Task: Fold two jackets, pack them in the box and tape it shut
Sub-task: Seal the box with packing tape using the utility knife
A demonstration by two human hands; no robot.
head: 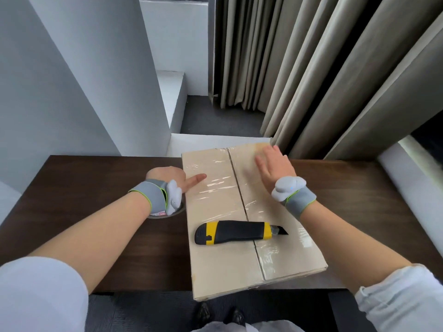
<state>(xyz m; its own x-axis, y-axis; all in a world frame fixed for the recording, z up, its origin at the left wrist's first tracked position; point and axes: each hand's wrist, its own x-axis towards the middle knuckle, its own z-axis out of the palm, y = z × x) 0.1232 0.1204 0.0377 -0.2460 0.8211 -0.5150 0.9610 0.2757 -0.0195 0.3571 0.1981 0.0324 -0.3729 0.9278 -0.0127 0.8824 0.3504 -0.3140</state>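
The taped box (215,257) sits on the worktop (91,188). The right hand (273,166) lies flat and spread on it; the left hand (167,176) rests its thumb on the lid (fingers hidden, grip unclear). Rub the tape (220,185) firmly along the seam, avoiding the knife (235,232).

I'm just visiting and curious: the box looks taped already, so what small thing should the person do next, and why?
Probably smooth the tape with the right hand toward the far edge. That hand lies flat on the closed box, the clear tape looks wrinkled down the middle, and the knife lies on top, so cutting seems done.
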